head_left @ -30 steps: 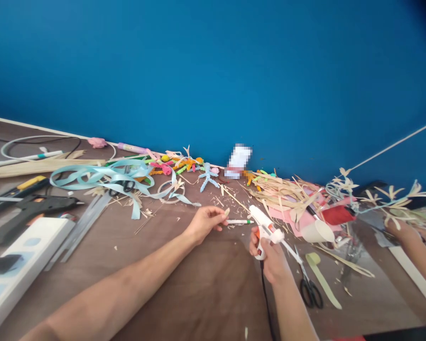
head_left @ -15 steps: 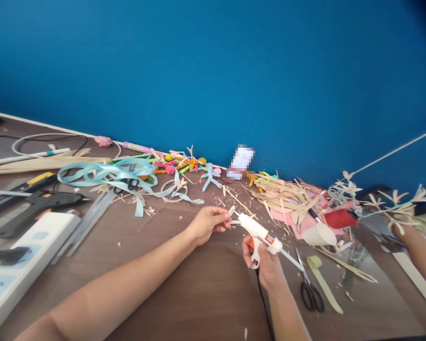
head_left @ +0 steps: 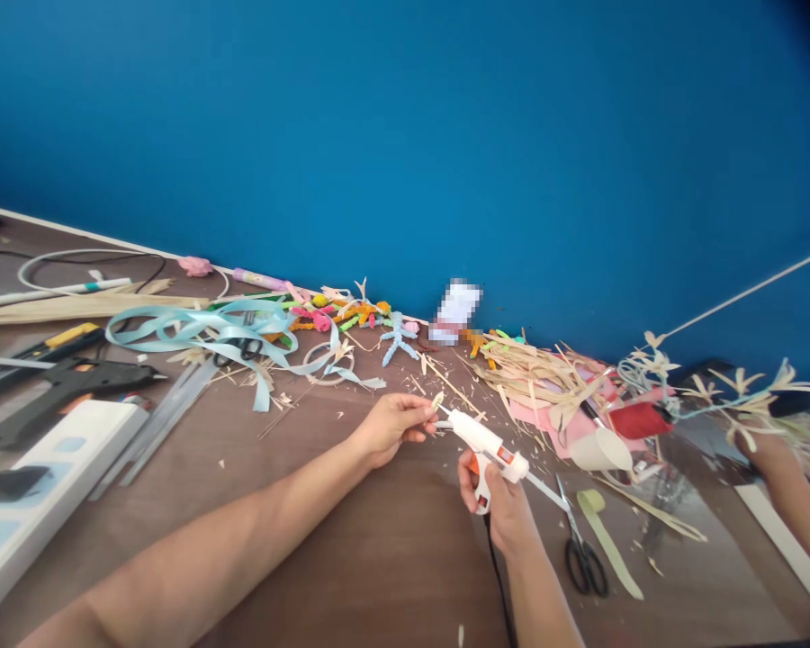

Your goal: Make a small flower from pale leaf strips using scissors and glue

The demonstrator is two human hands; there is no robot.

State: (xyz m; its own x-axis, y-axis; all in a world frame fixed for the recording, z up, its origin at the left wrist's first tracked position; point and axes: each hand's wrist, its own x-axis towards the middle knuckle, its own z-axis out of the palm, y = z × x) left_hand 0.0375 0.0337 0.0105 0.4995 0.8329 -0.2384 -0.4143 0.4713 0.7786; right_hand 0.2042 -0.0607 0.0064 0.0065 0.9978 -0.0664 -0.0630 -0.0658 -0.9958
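In my right hand is a white hot glue gun, its nozzle pointing up and left. A glue stick juts from its back end, and a black cord hangs below the handle. My left hand pinches a small pale piece of dried leaf between thumb and fingertips, right at the nozzle tip. Whether the tip touches the piece is too small to tell. Black-handled scissors lie right of my right hand, beside a curled pale green strip.
A light blue ribbon, a black glue gun and a white power strip lie left. Dried leaf strips, a white cup and a red roll lie right. Another person's hand works at far right.
The view has shifted slightly, so most things sit a little further left. Both hands keep their grips, with the nozzle still at the pale piece.
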